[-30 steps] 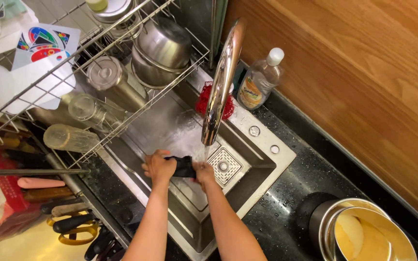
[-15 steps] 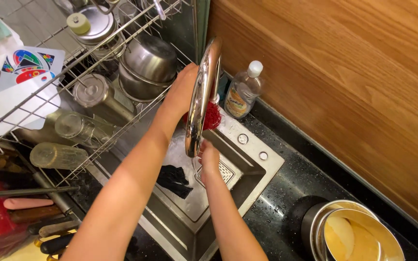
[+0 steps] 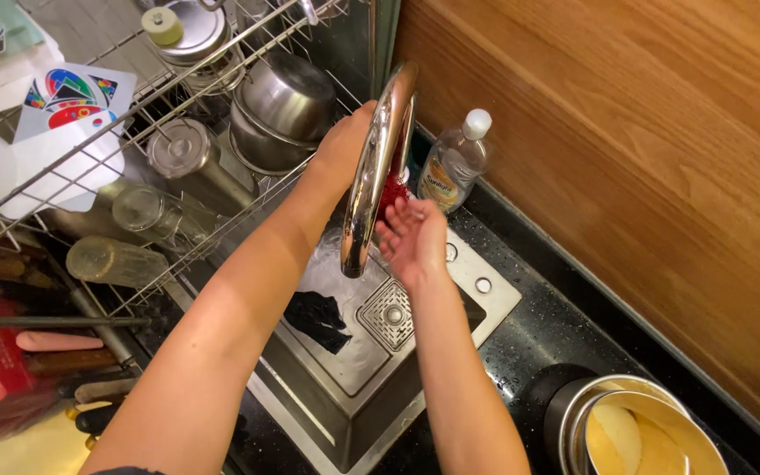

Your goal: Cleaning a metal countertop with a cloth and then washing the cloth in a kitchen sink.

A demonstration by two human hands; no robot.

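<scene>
Sink (image 3: 358, 387) of steel is set in the dark surface (image 3: 538, 343), its long axis running from lower left to upper right in the view. Dish rack (image 3: 178, 105) sits to the left w/ steel bowls (image 3: 288, 101), a lidded pot (image 3: 188, 26) and glass jars (image 3: 147, 211) lying on their sides. Faucet (image 3: 376, 167), chrome and curved, arches over the basin; its long axis runs top to bottom in the view, spout end pointing down toward the square drain (image 3: 387, 315). Left hand (image 3: 345, 145) reaches up behind the faucet neck, at its left side; whether it grips anything I can't tell, as the chrome hides the fingers. Right hand (image 3: 413, 239) is just right of the spout, palm up, fingers loosely spread, holding nothing, close to the faucet but not clearly touching. Red scrubber (image 3: 390, 189) shows between the two hands, behind the faucet. Black cloth (image 3: 317, 318) lies crumpled on the basin floor, left of the drain, below both hands and apart from them. Clear bottle (image 3: 452, 163) w/ white cap stands at the wall, right of the faucet. Round tin (image 3: 635, 435) sits at lower right.
</scene>
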